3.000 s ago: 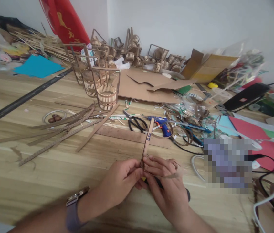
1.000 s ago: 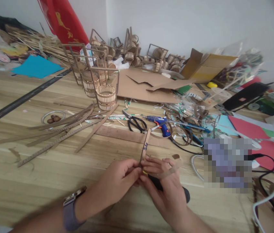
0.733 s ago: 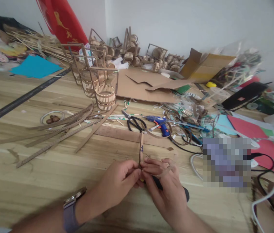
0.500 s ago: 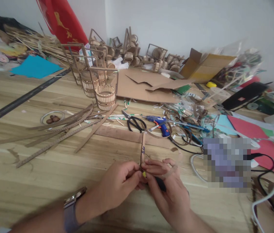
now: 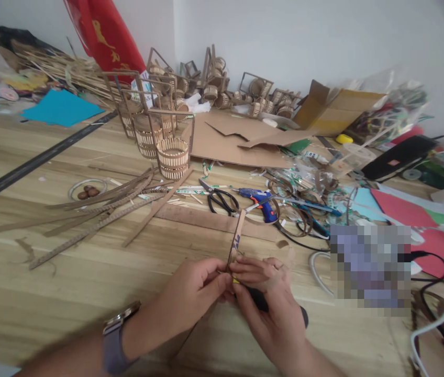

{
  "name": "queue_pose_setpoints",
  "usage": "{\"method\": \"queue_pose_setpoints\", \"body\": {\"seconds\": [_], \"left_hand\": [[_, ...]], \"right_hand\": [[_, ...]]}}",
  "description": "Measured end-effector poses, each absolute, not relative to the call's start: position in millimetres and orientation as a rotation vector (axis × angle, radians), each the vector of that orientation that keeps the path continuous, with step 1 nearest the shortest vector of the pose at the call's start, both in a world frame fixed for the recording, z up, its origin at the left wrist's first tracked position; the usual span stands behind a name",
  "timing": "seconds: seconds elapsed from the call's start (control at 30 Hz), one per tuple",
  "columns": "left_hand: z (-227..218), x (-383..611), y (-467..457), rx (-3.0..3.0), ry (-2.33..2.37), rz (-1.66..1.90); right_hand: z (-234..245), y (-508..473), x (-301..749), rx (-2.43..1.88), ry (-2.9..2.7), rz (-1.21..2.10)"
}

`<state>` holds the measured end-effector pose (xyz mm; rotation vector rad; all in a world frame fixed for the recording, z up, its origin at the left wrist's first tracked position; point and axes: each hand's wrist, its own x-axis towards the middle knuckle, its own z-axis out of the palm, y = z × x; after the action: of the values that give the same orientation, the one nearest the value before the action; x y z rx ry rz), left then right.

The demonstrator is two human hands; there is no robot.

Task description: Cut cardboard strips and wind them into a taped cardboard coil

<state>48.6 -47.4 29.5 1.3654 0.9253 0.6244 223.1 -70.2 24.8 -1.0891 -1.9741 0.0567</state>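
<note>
My left hand (image 5: 200, 285) is pinching the strip (image 5: 236, 236) above the table (image 5: 139, 272); my right hand (image 5: 279, 311) is clasping the black tool (image 5: 259, 299). The strip is jutting less than three seconds ago — the work is apparently advancing along it, though my grip is hiding the contact.

A narrow, flat strip of brown cardboard (image 5: 237, 235) pointed away from the person, its far end leaning slightly to the right. Blue marks showed on its pale face, and a darker edge ran along its left side. Its near end was pinched at the fingertips of the left hand (image 5: 202, 285) and hidden there. A tool with a black handle (image 5: 259, 299) lay slantwise under the right hand (image 5: 271, 298), its yellow part close to the strip, its rounded butt poking out beyond the palm.
</note>
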Motion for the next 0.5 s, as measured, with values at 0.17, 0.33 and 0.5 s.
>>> {"method": "queue_pose_setpoints", "body": {"seconds": [0.17, 0.33, 0.5], "left_hand": [[29.8, 49.2, -49.0, 1.373, 0.952, 0.625], [29.2, 47.7, -51.6, 1.479, 0.984, 0.603], [33.7, 46.9, -51.2, 1.471, 0.970, 0.561]], "right_hand": [[22.7, -70.2, 222.1, -1.095, -1.992, 0.004], [26.2, -71.2, 224.8, -1.100, -1.986, -0.011], [31.5, -70.4, 228.2, -1.103, -1.989, -0.003]]}}
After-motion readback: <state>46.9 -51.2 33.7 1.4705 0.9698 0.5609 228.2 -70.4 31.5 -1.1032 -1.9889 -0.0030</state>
